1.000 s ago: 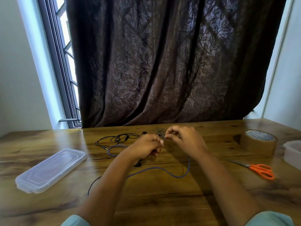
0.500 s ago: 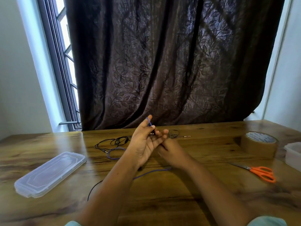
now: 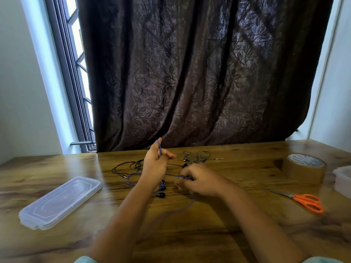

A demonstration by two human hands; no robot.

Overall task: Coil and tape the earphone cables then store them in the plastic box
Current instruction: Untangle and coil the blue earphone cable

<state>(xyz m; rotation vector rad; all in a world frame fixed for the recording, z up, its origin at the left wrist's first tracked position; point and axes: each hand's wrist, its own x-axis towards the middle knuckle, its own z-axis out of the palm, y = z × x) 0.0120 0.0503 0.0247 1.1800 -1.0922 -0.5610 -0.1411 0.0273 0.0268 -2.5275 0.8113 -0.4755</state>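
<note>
My left hand [image 3: 154, 164] is raised over the table's middle, fingers mostly straight, with the purple earphone cable [image 3: 167, 212] looped over its top finger and running down across the palm. My right hand [image 3: 197, 181] pinches the same cable a little to the right and lower. The cable's black earbuds [image 3: 161, 194] hang below my left wrist. A black earphone cable [image 3: 129, 166] lies tangled behind my left hand. A grey earphone cable [image 3: 196, 156] lies loosely coiled behind my right hand. The plastic box [image 3: 341, 179] shows at the right edge.
The clear box lid [image 3: 60, 201] lies flat at the left. A roll of brown tape [image 3: 303, 168] stands at the right, with orange-handled scissors [image 3: 307, 202] in front of it. A dark curtain [image 3: 190, 73] hangs behind the wooden table [image 3: 209, 234].
My left hand has lifted and opened its fingers with the purple cable looped over them. My right hand has moved down and right, pulling the cable across.
</note>
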